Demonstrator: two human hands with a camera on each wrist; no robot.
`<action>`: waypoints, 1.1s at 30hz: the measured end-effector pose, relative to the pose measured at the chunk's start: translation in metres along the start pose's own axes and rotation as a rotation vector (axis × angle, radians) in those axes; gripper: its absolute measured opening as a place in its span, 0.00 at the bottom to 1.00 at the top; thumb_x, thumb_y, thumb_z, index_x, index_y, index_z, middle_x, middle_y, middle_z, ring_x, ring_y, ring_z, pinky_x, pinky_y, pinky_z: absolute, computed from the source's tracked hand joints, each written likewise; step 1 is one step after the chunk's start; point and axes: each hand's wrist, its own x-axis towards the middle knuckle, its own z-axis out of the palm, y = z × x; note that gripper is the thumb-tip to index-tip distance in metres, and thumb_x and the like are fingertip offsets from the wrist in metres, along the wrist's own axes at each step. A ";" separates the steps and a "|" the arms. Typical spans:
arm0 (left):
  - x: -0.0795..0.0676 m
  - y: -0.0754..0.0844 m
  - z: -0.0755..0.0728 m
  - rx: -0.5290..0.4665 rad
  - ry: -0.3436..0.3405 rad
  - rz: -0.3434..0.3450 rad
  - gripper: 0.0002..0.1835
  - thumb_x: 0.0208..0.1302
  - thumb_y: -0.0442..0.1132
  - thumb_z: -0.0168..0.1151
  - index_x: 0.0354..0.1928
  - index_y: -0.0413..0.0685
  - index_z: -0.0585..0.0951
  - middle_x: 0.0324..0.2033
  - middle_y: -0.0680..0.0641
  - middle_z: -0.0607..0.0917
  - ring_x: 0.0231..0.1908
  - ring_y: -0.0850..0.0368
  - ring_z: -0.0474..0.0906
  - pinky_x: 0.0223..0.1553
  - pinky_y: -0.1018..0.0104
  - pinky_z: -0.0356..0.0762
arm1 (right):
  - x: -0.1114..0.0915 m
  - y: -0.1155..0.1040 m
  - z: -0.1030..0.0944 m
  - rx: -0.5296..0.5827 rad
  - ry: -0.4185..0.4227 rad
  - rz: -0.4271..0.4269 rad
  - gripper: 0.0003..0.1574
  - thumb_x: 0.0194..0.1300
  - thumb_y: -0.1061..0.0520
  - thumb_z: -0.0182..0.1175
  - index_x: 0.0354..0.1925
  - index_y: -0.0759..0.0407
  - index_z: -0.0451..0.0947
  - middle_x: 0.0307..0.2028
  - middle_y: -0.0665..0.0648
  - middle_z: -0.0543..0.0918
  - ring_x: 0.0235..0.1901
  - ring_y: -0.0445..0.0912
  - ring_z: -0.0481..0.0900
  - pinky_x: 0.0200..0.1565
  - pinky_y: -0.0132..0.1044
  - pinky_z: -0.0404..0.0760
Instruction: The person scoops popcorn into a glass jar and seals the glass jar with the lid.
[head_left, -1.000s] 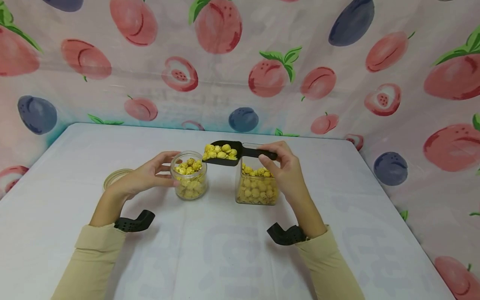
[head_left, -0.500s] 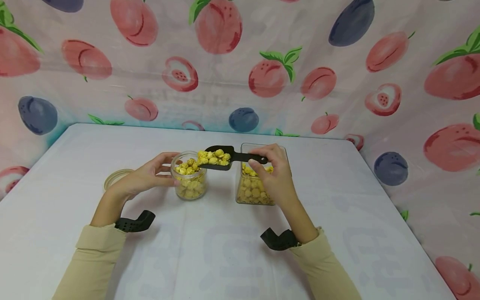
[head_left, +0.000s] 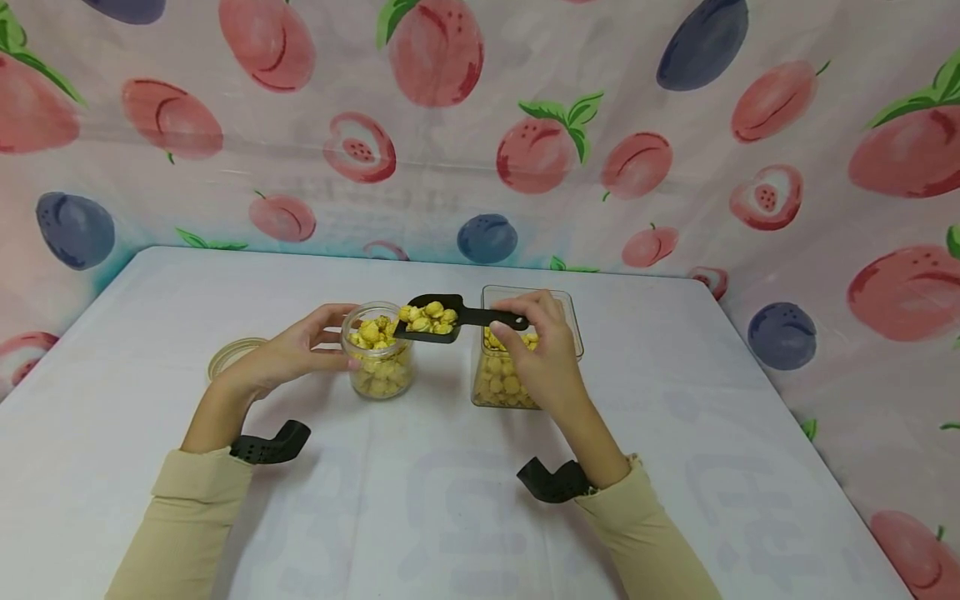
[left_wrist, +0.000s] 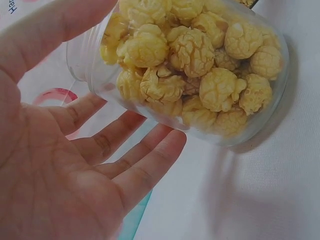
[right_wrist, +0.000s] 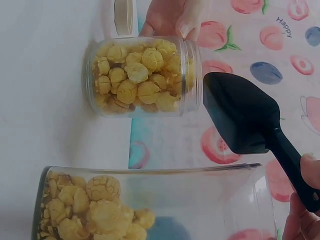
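Observation:
A round clear jar [head_left: 384, 383] of yellow popcorn stands open on the table. My left hand [head_left: 288, 350] holds its side, with the thumb on one side and the fingers on the other in the left wrist view. My right hand [head_left: 553, 358] grips the handle of a black scoop [head_left: 471, 317], thumb on top. Popcorn [head_left: 429, 318] is heaped in the scoop, whose front edge overlaps the jar's right rim in the head view. Below the right hand is a square clear container [right_wrist: 215, 192], partly filled with the same popcorn.
A round lid [head_left: 219, 360] with a gold-coloured rim lies on the table behind the left wrist. The white-covered table [head_left: 435, 500] ends at a fruit-print cloth [head_left: 435, 208] at the back and right. A black wrist mount [head_left: 553, 481] juts inward from each forearm.
The right hand has moved left and slightly down, bringing the loaded scoop from beside the jar to its rim. The left hand and jar have stayed put.

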 end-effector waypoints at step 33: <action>0.000 0.002 -0.002 0.004 0.000 -0.021 0.39 0.57 0.39 0.65 0.68 0.48 0.56 0.64 0.41 0.62 0.63 0.41 0.60 0.63 0.40 0.58 | 0.000 -0.015 0.001 -0.055 0.028 -0.058 0.21 0.54 0.57 0.68 0.47 0.60 0.79 0.40 0.56 0.81 0.41 0.46 0.70 0.44 0.38 0.70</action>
